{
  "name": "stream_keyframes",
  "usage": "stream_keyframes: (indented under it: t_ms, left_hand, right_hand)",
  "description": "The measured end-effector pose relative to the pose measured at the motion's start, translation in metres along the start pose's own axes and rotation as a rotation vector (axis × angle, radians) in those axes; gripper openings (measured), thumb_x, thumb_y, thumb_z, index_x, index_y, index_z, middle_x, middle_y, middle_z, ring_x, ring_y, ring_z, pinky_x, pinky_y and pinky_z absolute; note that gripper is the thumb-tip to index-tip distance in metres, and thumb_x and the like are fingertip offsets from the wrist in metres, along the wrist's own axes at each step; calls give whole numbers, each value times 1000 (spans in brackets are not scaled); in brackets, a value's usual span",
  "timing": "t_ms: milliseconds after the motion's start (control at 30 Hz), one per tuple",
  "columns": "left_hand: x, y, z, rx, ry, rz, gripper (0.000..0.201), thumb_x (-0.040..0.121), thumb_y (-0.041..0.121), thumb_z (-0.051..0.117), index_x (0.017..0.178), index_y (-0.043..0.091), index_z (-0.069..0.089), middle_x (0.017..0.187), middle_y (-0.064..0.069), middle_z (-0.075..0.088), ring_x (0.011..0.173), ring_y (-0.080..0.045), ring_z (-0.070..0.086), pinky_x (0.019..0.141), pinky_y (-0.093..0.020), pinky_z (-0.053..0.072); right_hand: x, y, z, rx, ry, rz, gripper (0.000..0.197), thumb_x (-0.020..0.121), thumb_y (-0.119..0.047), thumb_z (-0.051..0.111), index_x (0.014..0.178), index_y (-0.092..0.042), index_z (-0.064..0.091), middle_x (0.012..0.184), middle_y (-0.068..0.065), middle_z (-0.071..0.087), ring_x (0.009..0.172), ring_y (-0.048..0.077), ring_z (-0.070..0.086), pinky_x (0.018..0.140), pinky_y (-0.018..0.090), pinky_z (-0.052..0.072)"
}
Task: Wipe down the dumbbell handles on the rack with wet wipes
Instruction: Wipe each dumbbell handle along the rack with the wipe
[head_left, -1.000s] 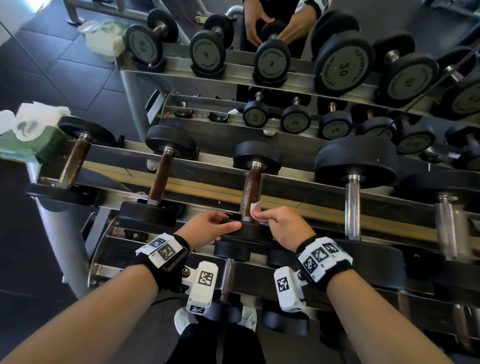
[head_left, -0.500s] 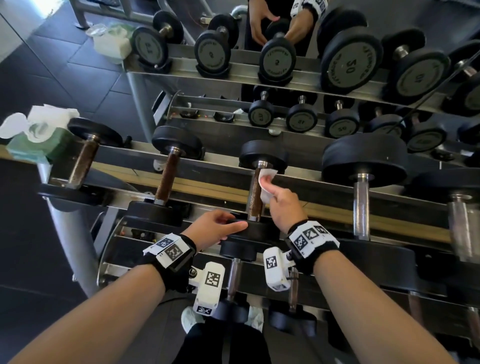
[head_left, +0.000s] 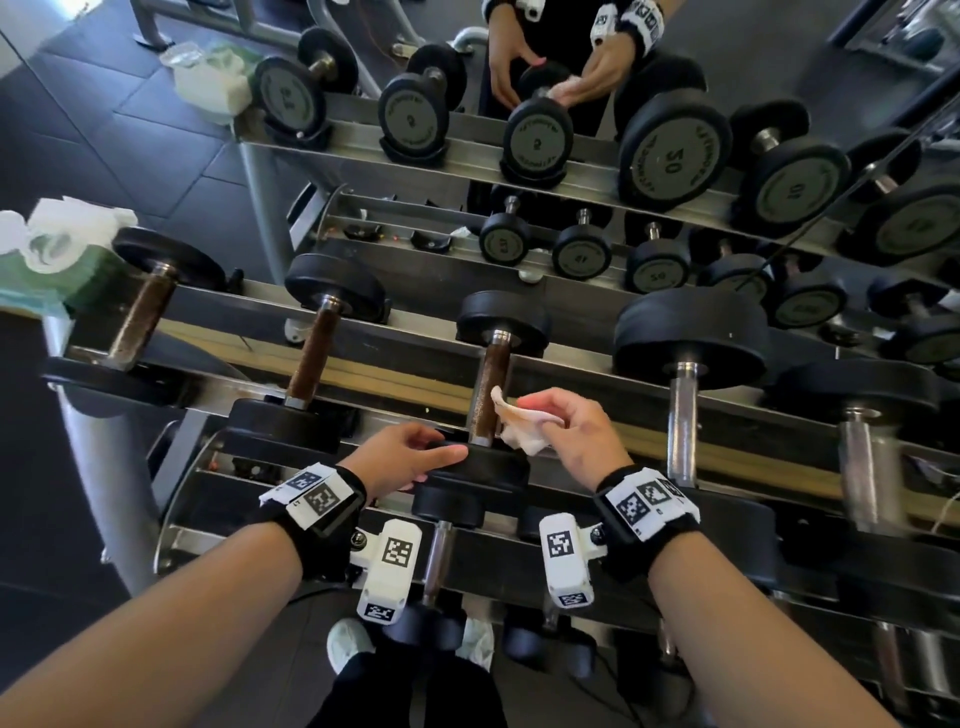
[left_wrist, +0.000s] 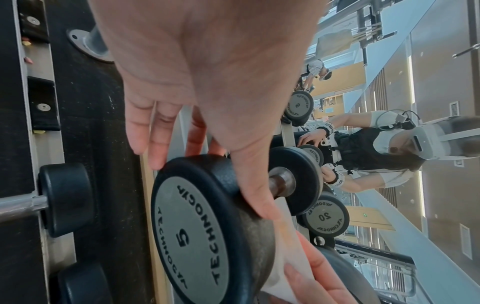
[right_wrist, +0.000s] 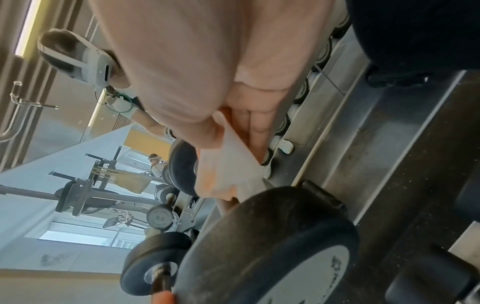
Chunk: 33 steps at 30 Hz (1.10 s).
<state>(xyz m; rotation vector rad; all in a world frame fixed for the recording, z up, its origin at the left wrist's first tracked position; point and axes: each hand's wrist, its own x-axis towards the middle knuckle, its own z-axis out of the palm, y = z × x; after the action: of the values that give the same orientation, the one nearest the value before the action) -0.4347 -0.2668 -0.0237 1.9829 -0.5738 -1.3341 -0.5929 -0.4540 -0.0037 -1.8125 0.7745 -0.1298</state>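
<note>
A small dumbbell with a rusty brown handle (head_left: 491, 395) lies across the near rack (head_left: 395, 379), pointing away from me. My left hand (head_left: 415, 454) holds its near black head (head_left: 488, 467), thumb laid over the rim; in the left wrist view my left hand (left_wrist: 207, 102) spans the head marked 5 (left_wrist: 192, 236). My right hand (head_left: 566, 431) pinches a crumpled white wet wipe (head_left: 524, 428) just right of the handle's near end, one corner touching it. In the right wrist view the wipe (right_wrist: 228, 168) hangs from my right fingers (right_wrist: 257, 131) above the head (right_wrist: 272, 246).
Two more brown-handled dumbbells (head_left: 317, 358) (head_left: 145, 317) lie to the left and a chrome-handled one (head_left: 683, 415) to the right. A green wipe pack (head_left: 41, 265) sits at the rack's left end. Across the far rack another person's hands (head_left: 550, 88) work on a dumbbell.
My right hand slid the wipe up the handle to its far end, then came back down to the near end and off to the right. The left hand stayed on the head.
</note>
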Motion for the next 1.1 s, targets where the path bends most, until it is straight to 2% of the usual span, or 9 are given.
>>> stream_keyframes:
  t_ms: [267,400,500,633,700,800,900,1000,1100]
  left_hand:
    - [-2,-5,5,-55,46,8,47,80,55,72,116,26,61,106,-2,69,94,-18,68,87,-36,57]
    - [-5,-7,9,-110,83,15,44,76,56,74,109,28,63,105,-5,70,94,-23,69,87,-37,57]
    - [-6,-8,13,-123,113,12,46,76,57,73,111,31,61,104,1,68,93,-18,69,89,-35,57]
    - [-7,-8,17,-142,158,-20,58,76,57,74,123,26,59,111,4,64,99,-14,64,96,-38,53]
    - [-8,-8,18,-139,173,-30,63,76,58,74,127,25,58,115,5,63,104,-14,62,99,-38,51]
    - [-10,-8,20,-138,197,-44,66,75,61,73,128,27,58,119,5,63,106,-14,61,101,-37,49]
    - [-11,-9,22,-118,222,-55,69,75,64,71,132,28,56,124,7,61,111,-12,59,103,-31,46]
    - [-13,-8,24,-120,243,-53,71,76,63,70,136,28,55,130,7,59,116,-10,56,101,-25,42]
    - [-14,-6,25,-134,261,-56,69,77,61,71,135,26,56,132,6,59,118,-11,56,107,-30,42]
  right_hand:
    - [18,-19,-18,-34,47,-47,22,82,-8,70,87,-29,64,98,4,69,95,24,64,81,36,53]
    - [34,-37,-20,-84,12,-97,20,82,-8,69,81,-28,71,80,-6,69,79,12,62,73,31,48]
    - [45,-56,-14,-58,-58,-130,7,75,-29,70,79,-31,75,79,-7,73,77,6,63,71,26,47]
    - [65,-83,-6,-170,-229,-180,22,71,-50,67,86,-36,77,91,-3,74,90,11,67,80,22,49]
    - [76,-96,-2,-248,-291,-264,10,83,-33,69,89,-36,77,99,-6,73,96,6,66,89,20,49]
    - [94,-107,3,-326,-354,-456,37,87,5,61,102,-25,76,111,-9,70,106,2,64,96,11,42]
    - [107,-103,7,-559,-477,-527,45,86,11,55,112,-19,74,119,-15,63,119,4,56,104,3,28]
    - [115,-91,6,-939,-675,-496,47,90,6,50,118,-24,72,132,-1,63,130,17,53,114,20,29]
    - [118,-85,4,-1143,-743,-399,49,96,-3,46,127,-35,65,136,5,61,125,23,56,111,33,36]
